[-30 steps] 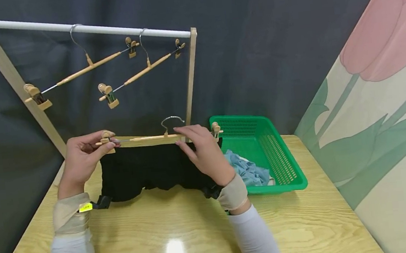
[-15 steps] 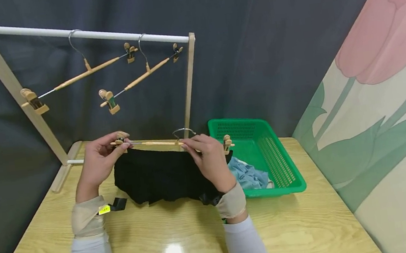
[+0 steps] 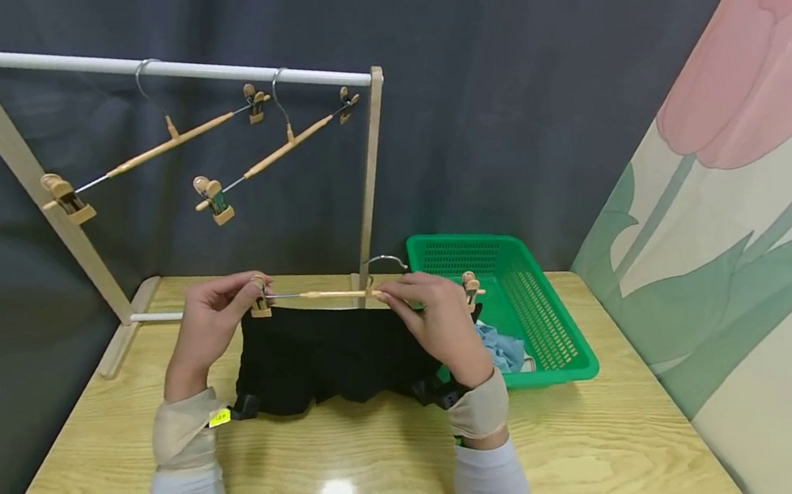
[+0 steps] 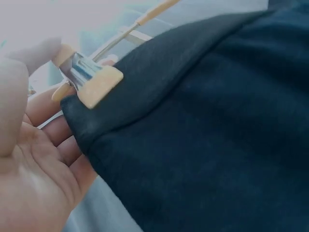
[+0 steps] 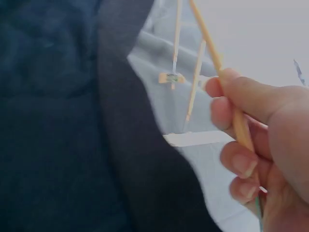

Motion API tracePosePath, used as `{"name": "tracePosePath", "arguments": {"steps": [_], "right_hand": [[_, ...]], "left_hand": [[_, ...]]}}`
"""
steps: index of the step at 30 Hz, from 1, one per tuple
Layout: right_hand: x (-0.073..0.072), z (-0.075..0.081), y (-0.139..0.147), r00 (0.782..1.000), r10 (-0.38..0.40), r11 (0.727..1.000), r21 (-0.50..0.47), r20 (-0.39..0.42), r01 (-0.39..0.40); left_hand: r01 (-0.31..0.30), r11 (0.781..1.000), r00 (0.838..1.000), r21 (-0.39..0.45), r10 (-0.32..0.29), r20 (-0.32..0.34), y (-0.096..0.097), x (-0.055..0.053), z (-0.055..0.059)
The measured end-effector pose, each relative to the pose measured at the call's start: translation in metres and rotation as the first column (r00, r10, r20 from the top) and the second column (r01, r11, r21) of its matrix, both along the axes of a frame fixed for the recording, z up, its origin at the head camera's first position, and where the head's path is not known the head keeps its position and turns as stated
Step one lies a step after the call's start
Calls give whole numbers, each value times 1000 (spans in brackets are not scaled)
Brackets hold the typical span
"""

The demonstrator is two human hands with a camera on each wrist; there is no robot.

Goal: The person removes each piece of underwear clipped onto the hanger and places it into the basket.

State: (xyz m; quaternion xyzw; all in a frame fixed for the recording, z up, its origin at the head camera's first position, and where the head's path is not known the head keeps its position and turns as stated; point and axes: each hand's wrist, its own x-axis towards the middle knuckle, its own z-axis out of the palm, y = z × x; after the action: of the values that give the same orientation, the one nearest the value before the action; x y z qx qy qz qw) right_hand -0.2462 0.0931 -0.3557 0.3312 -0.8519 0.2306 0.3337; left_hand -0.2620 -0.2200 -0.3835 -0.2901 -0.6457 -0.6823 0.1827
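A black garment [image 3: 335,356] hangs by its waistband from a clip hanger [image 3: 334,293], close over the table. My left hand [image 3: 204,334] pinches the hanger's left clip [image 3: 259,299] between thumb and fingers. In the left wrist view, the wooden jaw of that clip [image 4: 101,86] bites the waistband's corner, with my other fingers behind the cloth. My right hand [image 3: 436,316] grips the wooden bar just right of the metal hook [image 3: 386,259]. The right wrist view has thumb and fingers curled round the bar [image 5: 207,31]. The right clip [image 3: 471,287] stands beyond that hand.
At the back left, a wooden rack with a white rail [image 3: 200,68] carries two bare clip hangers, one to the left [image 3: 143,155] and another hanger [image 3: 289,143] nearer its right post. A green basket [image 3: 578,332] with light blue cloth [image 3: 501,345] stands on the right.
Both hands have moved right and slightly down with the hanger and garment. The right hand, earlier with extended fingers at the bar, now grips it.
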Motion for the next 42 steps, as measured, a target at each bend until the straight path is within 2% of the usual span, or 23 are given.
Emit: {"name": "tracePosePath", "arguments": {"steps": [5,9,16,22,27,29,32,37,39,42], "right_hand": [[4,-1,7,999,1,1000,1,33,-1],[3,-2,5,999,20,1000,5,45,-21],[1,0,-1,998,31,999,-10,62,-30],[-2,1,-6,999,40,999,0,34,-40],[-4,1,-7,999,33,999,9,28,-33],[-5,0,-7,999,32,999,14,35,-32],[-5,-3,-6,999,29,999,15,43,-30],[-7,-6,-5,998,24,1000,1,51,-24],[-8,-6,-4,998,16,1000,6,55,-17],[-10,-6,-4,998,-5,1000,31,59,3]], "left_hand": [[-26,998,999,-54,28,37,7,0,-3],[-65,995,997,-81,67,23,5,0,-5],[-57,994,995,90,64,-74,5,-5,-6],[-80,986,985,143,100,-143,6,-9,-10],[-82,981,978,178,113,-173,7,-12,-11],[-89,982,978,168,119,-174,7,-12,-12],[-119,987,979,108,135,-153,6,-11,-14],[-170,985,984,-24,169,-48,5,-7,-9],[-222,970,975,-97,221,-23,6,-5,-6],[-344,920,939,-186,332,-95,11,-4,-2]]}}
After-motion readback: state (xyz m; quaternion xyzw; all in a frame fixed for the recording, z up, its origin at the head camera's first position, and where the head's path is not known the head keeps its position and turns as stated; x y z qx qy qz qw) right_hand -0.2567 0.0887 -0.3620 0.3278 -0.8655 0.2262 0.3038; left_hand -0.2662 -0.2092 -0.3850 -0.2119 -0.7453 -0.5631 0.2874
